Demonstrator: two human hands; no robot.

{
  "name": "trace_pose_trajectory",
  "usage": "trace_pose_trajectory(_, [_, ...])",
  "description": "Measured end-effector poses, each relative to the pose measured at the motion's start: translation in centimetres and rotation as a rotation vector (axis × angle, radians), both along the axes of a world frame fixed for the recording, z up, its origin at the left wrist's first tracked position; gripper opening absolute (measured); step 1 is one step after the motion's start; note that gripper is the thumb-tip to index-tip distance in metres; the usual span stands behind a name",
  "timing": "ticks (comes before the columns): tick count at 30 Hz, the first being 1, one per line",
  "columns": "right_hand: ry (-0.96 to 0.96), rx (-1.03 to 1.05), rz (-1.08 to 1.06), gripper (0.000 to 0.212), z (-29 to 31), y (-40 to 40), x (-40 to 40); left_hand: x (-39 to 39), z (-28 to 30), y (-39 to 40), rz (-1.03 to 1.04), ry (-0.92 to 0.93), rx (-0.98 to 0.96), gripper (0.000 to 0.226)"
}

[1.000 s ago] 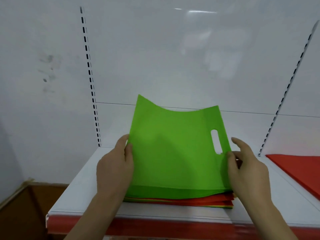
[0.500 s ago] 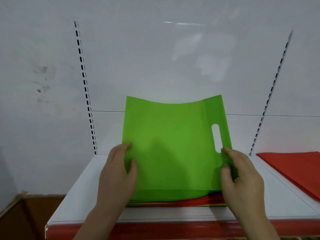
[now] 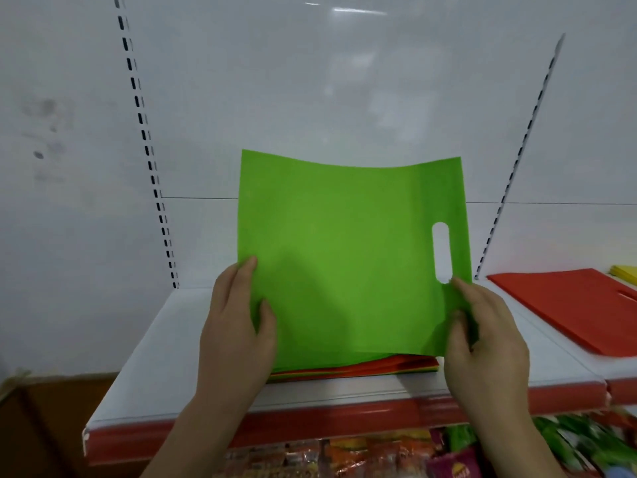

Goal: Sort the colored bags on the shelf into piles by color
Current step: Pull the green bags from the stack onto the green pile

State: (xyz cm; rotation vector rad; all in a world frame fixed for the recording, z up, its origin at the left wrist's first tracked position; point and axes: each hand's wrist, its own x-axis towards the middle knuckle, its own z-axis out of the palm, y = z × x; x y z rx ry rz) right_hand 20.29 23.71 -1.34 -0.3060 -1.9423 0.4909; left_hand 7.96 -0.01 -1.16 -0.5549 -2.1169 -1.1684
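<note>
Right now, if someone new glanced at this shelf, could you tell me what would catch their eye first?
The bright green bag dominates the middle, lifted at its far edge off a mixed stack of red, yellow and green bags, with the left hand pinching its left edge and the right hand gripping the right edge below the handle slot. To the right on the white shelf lies a red bag, with a yellow one just behind it.

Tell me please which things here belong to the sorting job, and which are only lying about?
Belong to the job:
green bag
mixed stack
red bags
yellow bags
left hand
right hand

Only lying about:
snack packets
cardboard box
</note>
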Motion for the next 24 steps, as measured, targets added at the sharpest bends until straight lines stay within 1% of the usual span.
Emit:
trace_pose_trajectory(5, [-0.013, -0.013, -0.095, 0.038, 0.1, 1.7, 2.8, 0.9, -0.1, 3.0, -0.087, -0.022, 0.029, 0.055])
trace_pose_trajectory(10, [-0.002, -0.035, -0.233, 0.04, 0.1, 5.1, 7.7, 3.8, 0.2, 8.3, -0.208, -0.028, 0.033, 0.05])
trace_pose_trajectory(12, [0.018, -0.056, -0.292, 0.044, -0.1, 6.9, 10.1, 5.3, 0.5, 10.8, -0.265, -0.023, 0.021, 0.05])
trace_pose_trajectory(14, [0.043, -0.095, -0.343, 0.046, -0.2, 8.6, 12.7, 7.1, 0.8, 13.6, -0.314, -0.029, 0.018, 0.05])
trace_pose_trajectory(17, [0.069, -0.108, -0.423, 0.039, -0.4, 11.8, 17.1, 10.4, 0.9, 18.6, -0.391, -0.056, 0.015, 0.052])
trace_pose_trajectory(20, [0.057, -0.148, -0.494, 0.044, -0.6, 15.6, 22.2, 14.2, 0.5, 24.0, -0.45, -0.055, 0.004, 0.053])
trace_pose_trajectory(22, [0.066, -0.123, -0.547, 0.038, -0.8, 18.2, 25.6, 16.6, 0.2, 27.7, -0.497, -0.049, 0.005, 0.053])
trace_pose_trajectory(24, [0.066, -0.111, -0.606, 0.042, -1.2, 20.6, 28.9, 19.3, 0.0, 31.3, -0.551, -0.053, 0.008, 0.052])
